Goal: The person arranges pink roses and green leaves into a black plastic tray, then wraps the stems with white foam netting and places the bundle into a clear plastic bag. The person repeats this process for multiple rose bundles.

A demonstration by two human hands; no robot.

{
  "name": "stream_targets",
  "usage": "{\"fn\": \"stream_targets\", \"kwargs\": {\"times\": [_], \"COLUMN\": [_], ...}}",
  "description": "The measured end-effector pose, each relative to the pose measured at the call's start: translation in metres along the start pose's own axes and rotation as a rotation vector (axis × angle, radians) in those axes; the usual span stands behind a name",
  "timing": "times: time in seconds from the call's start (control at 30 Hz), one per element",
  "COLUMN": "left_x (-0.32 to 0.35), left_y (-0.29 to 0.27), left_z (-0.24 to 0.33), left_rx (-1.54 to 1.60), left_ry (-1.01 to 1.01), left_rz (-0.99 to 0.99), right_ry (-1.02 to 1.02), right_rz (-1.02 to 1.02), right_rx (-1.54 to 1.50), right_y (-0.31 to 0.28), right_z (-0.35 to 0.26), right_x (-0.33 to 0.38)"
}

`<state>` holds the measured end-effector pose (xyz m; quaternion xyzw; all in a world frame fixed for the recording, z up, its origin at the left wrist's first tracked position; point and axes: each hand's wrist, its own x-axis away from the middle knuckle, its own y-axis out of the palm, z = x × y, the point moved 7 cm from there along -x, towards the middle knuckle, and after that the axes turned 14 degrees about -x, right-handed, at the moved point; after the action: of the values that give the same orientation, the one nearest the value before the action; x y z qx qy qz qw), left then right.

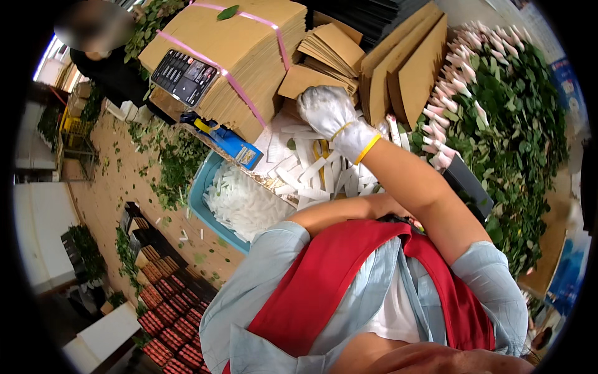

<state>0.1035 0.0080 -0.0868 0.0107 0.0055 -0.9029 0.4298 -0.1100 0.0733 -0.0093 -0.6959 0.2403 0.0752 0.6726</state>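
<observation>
My right hand (330, 113), in a white glove with a yellow cuff, reaches forward to a small open cardboard box (305, 80). Its fingers are curled down and pressed together. Whatever they hold is hidden beneath the glove. Inside the box stand folded brown cardboard sheets (329, 51). My left forearm (349, 210) runs across in front of my body and passes behind the right arm, which hides the left hand. White paper strips (308, 177) lie scattered on the work surface below my right hand, with a yellow-handled tool (321, 163) among them.
Strapped cardboard (261, 68) rises at back left, bearing a phone (184, 76); a blue tape dispenser (227, 142) sits beside it. A blue tub (199, 193) holds white strips. Leafy stems with wrapped pink buds (514, 124) pile at right. Another person (109, 78) stands far left.
</observation>
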Motion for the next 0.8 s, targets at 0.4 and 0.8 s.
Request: {"fn": "stream_targets", "kwargs": {"times": [0.4,0.8], "left_x": [-0.059,-0.063], "left_y": [0.020,0.015], "left_z": [-0.043,-0.057], "left_rx": [-0.118,-0.323], "left_ry": [0.035,0.081], "left_rz": [0.085,0.124], "right_ry": [0.909,1.872], "right_rz": [0.604,0.054], "right_rx": [-0.487,-1.030], "right_y": [-0.259,-0.259], "right_z": [0.069,0.054], "right_x": [0.254,0.422]}}
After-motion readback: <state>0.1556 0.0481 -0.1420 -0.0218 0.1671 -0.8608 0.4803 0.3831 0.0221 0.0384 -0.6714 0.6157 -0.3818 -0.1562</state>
